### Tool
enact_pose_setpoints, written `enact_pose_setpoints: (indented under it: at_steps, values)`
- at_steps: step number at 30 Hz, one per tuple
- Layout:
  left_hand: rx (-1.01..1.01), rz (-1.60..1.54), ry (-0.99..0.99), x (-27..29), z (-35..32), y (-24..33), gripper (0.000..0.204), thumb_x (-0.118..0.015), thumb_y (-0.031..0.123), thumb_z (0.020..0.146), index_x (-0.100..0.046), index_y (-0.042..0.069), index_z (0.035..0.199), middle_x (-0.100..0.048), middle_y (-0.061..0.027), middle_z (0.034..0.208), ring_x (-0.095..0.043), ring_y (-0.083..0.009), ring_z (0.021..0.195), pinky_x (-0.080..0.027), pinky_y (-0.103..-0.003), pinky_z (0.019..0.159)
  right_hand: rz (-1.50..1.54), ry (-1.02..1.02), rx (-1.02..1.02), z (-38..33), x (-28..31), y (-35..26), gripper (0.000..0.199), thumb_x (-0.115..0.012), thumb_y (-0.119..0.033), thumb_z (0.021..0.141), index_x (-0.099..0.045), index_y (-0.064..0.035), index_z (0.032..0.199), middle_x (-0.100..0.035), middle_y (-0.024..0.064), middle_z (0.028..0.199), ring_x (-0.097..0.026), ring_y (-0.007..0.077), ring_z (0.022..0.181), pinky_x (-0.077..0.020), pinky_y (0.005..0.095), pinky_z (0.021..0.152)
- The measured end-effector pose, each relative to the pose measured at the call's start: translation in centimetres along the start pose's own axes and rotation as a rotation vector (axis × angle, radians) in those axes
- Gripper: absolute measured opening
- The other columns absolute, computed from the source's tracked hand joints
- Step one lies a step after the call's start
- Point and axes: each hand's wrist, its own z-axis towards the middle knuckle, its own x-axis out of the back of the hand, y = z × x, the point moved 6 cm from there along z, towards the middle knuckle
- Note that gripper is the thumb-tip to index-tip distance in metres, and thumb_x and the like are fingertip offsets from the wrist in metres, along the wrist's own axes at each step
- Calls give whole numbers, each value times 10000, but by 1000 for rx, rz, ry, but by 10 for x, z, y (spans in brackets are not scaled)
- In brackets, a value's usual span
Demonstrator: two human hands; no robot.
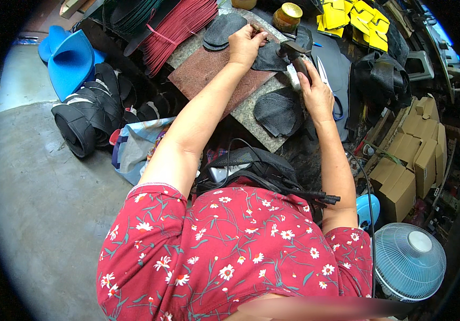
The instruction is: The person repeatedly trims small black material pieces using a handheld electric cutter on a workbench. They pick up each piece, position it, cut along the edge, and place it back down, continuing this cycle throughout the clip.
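Note:
My right hand (318, 95) is closed around the handle of a hammer (293, 49), its dark head above a black fabric piece (268, 59). My left hand (244, 45) pinches at the far edge of that piece; what its fingertips hold is too small to make out. The piece lies partly on a reddish-brown board (200, 80), which rests on a speckled stone slab (257, 125). Stacked black rounded pieces (224, 29) lie left of my left hand. Another black rounded piece (279, 111) is nearer to me. Scissors (338, 107) with blue handles lie beside my right hand.
A yellowish jar (287, 16) stands beyond the hammer. Red strips (179, 29) are bundled at far left, yellow pieces (354, 20) at far right. Black footwear parts (88, 109) and blue foam sheets (71, 59) sit left. Cardboard boxes (401, 160) and a fan (409, 262) are right.

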Motion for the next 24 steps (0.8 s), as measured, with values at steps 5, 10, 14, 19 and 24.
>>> enact_pose_setpoints:
  at_steps: [5, 10, 14, 19, 24]
  values:
    - [22, -98, -31, 0, 5, -8, 114, -704, 83, 841, -671, -19, 881, -709, -78, 760, -677, -98, 655, -550, -238, 596, 11, -17, 3, 1, 3, 0, 424, -502, -496, 933, -514, -327, 1321, -690, 175, 983, -660, 390, 904, -511, 473, 777]
    - [22, 53, 15, -1, 1, -4, 120, -689, 86, 863, -667, -23, 910, -703, -68, 776, -668, -92, 663, -548, -222, 618, 22, -37, -16, 4, 0, 6, 434, -511, -501, 927, -517, -329, 1325, -687, 176, 994, -654, 386, 934, -506, 472, 794]
    - [42, 126, 46, -2, -1, 2, 127, -684, 95, 876, -670, -20, 929, -705, -58, 788, -660, -68, 674, -545, -208, 624, 124, -83, -70, 12, 8, 4, 422, -513, -509, 925, -548, -326, 1304, -691, 172, 972, -653, 377, 946, -499, 459, 802]
    - [-397, 474, 7, -9, -4, 32, 137, -691, 138, 850, -643, 13, 877, -689, -103, 775, -674, -231, 674, -540, -304, 627, 631, 128, 133, 10, 58, -23, 396, -617, -331, 937, -576, -209, 1312, -625, 19, 691, -573, 80, 585, -473, 263, 576]
    - [-741, 674, -93, -31, -16, 47, 166, -681, 178, 823, -603, 46, 887, -636, -156, 797, -634, -343, 726, -507, -402, 655, 307, 292, 232, 8, 58, -37, 385, -569, -385, 949, -555, -242, 1306, -706, 154, 923, -695, 320, 786, -528, 384, 666]
